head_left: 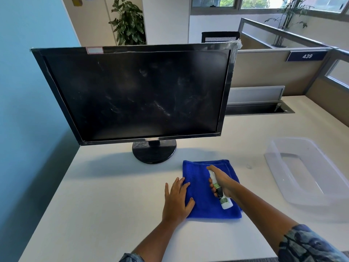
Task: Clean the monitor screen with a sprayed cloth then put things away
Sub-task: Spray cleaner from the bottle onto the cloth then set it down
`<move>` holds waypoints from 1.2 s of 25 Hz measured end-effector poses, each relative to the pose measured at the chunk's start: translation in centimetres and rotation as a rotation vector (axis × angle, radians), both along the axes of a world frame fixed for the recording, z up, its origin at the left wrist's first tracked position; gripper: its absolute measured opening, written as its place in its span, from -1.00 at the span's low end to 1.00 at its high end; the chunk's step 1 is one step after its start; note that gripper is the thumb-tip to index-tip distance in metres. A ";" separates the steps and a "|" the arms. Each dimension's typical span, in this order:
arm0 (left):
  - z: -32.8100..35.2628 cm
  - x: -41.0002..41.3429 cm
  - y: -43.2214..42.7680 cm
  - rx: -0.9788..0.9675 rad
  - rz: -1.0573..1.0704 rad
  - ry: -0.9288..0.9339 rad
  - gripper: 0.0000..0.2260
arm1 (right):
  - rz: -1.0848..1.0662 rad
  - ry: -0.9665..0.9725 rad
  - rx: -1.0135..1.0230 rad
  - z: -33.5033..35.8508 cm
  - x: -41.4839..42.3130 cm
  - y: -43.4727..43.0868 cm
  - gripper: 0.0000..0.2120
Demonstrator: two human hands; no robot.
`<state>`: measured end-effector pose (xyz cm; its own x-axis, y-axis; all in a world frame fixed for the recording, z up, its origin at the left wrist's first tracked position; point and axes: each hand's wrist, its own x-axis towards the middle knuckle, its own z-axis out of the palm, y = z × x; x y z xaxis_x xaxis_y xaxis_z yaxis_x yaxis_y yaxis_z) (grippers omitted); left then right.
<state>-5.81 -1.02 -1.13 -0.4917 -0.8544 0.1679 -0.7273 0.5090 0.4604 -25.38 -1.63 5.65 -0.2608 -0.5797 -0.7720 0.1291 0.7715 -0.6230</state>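
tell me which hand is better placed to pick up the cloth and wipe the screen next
Left. The left hand already lies flat on the blue cloth, empty, while the right hand has its grip full with the spray bottle.

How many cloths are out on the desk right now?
1. A folded blue cloth lies flat on the desk before the monitor stand, the left hand pressing its left edge and the right hand holding a spray bottle over it. None visible elsewhere.
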 end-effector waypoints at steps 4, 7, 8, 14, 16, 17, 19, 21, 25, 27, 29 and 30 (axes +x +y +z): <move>-0.1 0.0 0.0 -0.007 0.000 0.002 -0.53 | 0.031 -0.035 0.013 -0.1 0.6 0.3 -0.57; -0.2 0.0 0.0 -0.008 0.000 0.003 -0.53 | 0.025 -0.093 0.023 -0.2 1.0 0.6 -0.54; -0.2 0.0 0.0 -0.006 -0.001 0.003 -0.53 | 0.022 -0.099 0.024 -0.3 1.1 0.7 -0.55; -0.2 0.0 0.0 -0.010 -0.002 0.011 -0.53 | 0.062 -0.118 0.065 -0.5 1.2 1.7 -0.55; -0.3 0.0 0.0 -0.010 -0.002 0.011 -0.54 | 0.046 -0.102 0.071 -0.7 1.2 2.2 -0.55; -0.3 0.1 0.0 -0.012 -0.002 0.011 -0.54 | 0.035 -0.102 0.075 -0.8 1.2 2.4 -0.54; -0.3 0.0 0.1 -0.010 -0.001 0.005 -0.54 | 0.019 -0.106 0.084 -0.8 1.3 2.7 -0.52; -0.3 0.0 0.1 -0.008 -0.003 0.002 -0.54 | 0.016 -0.097 0.089 -0.8 1.4 2.9 -0.53; -0.3 0.1 0.1 -0.009 0.000 -0.011 -0.53 | 0.011 -0.107 0.096 -0.7 1.7 3.0 -0.52; -0.3 0.1 0.1 -0.012 -0.002 -0.014 -0.53 | 0.014 -0.107 0.101 -0.6 1.9 3.2 -0.54; -0.2 0.0 0.1 -0.015 -0.001 -0.017 -0.54 | 0.013 -0.103 0.096 -0.5 1.9 3.3 -0.54; -0.2 0.1 0.1 -0.017 0.001 -0.019 -0.54 | 0.016 -0.108 0.098 -0.5 2.0 3.4 -0.54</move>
<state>-5.76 -0.87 -1.36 -0.4945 -0.8518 0.1729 -0.7362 0.5162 0.4377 -23.38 1.75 5.19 -0.1645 -0.5036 -0.8481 0.1780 0.8306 -0.5277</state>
